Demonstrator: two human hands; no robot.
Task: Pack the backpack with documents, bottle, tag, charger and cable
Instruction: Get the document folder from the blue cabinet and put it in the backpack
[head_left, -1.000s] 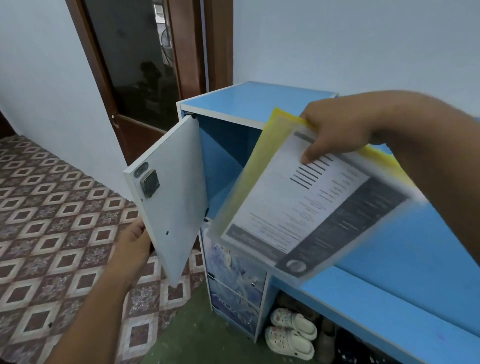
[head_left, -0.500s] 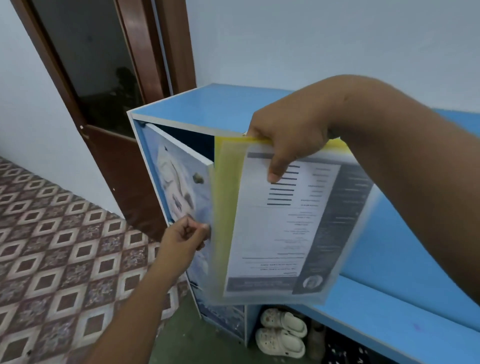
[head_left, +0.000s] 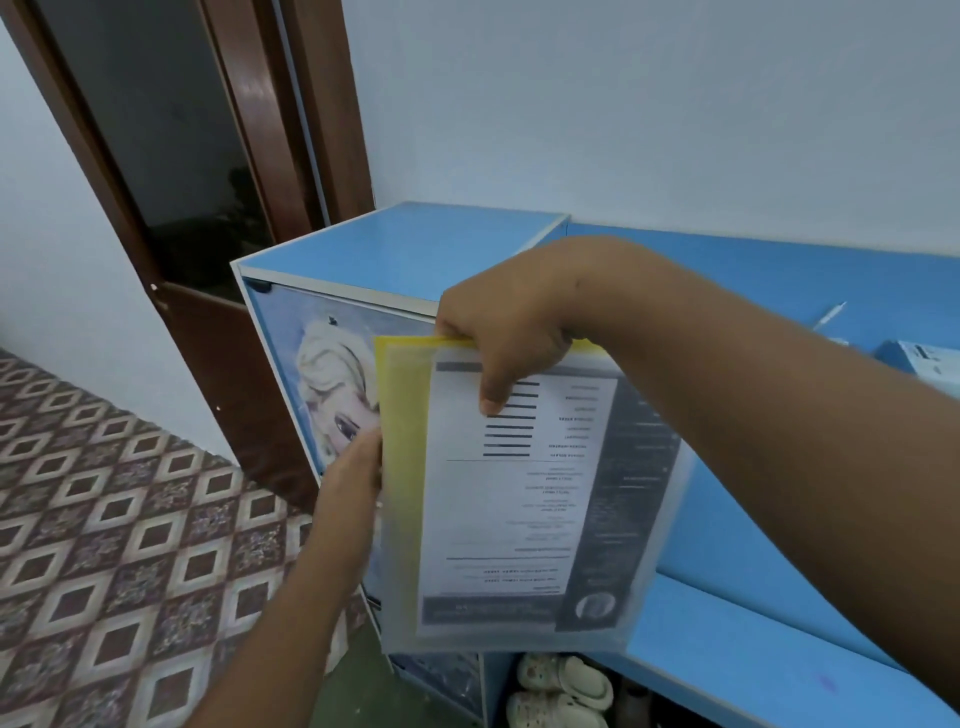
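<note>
**A:** Where are the documents?

**B:** Up in the air, just in front of the blue cabinet (head_left: 405, 244). The documents (head_left: 519, 493) are a printed sheet in a see-through sleeve with a yellow sheet behind it. They hang upright from the top edge.

**A:** Which hand has them?

**B:** The right hand (head_left: 511, 338). Its thumb lies down over the front of the sheet and its fingers (head_left: 451, 326) curl behind the top edge, so it pinches the documents there. Nothing supports them from below.

**A:** And the other hand?

**B:** The left hand (head_left: 356, 470) is lower and to the left, at the cabinet door (head_left: 324, 364), which carries a cartoon picture. Its fingers pass behind the yellow edge of the sleeve. I cannot tell whether they are straight, curled or gripping anything.

**A:** Is the door shut?

**B:** It looks flush with the cabinet front, though the sleeve covers its right part.

**A:** What else is around?

**B:** A blue bench (head_left: 779, 519) runs off to the right of the cabinet, lower than its top. A white box (head_left: 924, 364) sits on it at the far right, cut off by the frame. Pale clogs (head_left: 561, 691) lie on the floor under the bench, near the bottom edge. Patterned floor tiles (head_left: 104, 519) spread out on the left. A dark wooden door frame (head_left: 249, 130) stands at the far left, behind the cabinet.
</note>
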